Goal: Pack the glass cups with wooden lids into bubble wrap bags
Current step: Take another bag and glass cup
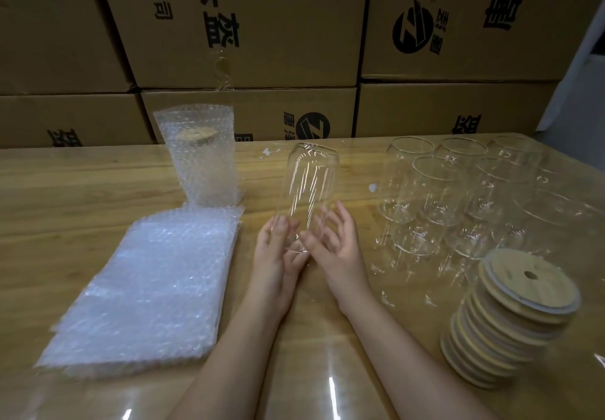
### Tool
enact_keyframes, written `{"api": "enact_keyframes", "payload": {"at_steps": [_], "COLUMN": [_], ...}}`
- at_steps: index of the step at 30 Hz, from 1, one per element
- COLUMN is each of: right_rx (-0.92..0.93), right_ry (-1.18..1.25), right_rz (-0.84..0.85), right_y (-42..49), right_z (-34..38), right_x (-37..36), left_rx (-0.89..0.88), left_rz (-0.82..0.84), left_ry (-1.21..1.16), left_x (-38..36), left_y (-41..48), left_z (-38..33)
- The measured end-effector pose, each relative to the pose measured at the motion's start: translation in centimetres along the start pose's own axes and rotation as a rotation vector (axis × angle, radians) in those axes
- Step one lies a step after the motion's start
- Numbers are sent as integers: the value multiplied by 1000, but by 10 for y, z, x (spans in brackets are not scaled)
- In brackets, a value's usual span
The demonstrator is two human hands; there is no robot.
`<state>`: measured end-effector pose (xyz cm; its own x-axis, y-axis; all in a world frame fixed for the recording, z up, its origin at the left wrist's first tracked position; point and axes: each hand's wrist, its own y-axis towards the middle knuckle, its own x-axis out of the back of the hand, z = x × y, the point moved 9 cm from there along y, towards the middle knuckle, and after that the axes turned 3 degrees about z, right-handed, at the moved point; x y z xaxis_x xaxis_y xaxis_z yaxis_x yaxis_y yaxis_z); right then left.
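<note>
A clear glass cup stands upright at the table's middle, with no lid on it. My left hand and my right hand both grip its lower part, one on each side. A stack of flat bubble wrap bags lies to the left of my hands. Behind that stack stands a packed cup inside a bubble wrap bag, its wooden lid showing through. Several empty glass cups are grouped at the right. A leaning stack of round wooden lids with straw holes sits at the front right.
The wooden table has a glossy clear cover. Stacked cardboard boxes with black print form a wall right behind the table's far edge. A pale wall strip shows at the far right.
</note>
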<state>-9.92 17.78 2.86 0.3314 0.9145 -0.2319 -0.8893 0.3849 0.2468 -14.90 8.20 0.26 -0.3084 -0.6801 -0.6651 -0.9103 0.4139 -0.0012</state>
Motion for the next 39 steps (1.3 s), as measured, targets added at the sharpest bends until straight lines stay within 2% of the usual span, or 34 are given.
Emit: {"api": "enact_keyframes", "payload": {"at_steps": [5, 13, 19, 22, 28, 35, 39], "right_rx": [-41, -56, -27, -22, 15, 36, 55], "right_ry": [-125, -174, -145, -138, -166, -205, -244], "right_rz": [79, 21, 10, 2, -10, -7, 16], "right_y": [0, 3, 3, 2, 1, 1, 0], "right_z": [-11, -14, -12, -10, -6, -5, -2], "right_x": [-6, -1, -1, -2, 0, 1, -4], "left_rx": [120, 178, 160, 183, 239, 195, 187], "left_rz": [50, 118, 29, -43, 20, 0, -23], "left_ry": [-163, -138, -37, -89, -220, -184, -263], "left_x": [-3, -12, -4, 0, -13, -13, -9], "left_y": [3, 3, 3, 3, -2, -1, 3], "left_z": [10, 18, 15, 18, 20, 16, 17]}}
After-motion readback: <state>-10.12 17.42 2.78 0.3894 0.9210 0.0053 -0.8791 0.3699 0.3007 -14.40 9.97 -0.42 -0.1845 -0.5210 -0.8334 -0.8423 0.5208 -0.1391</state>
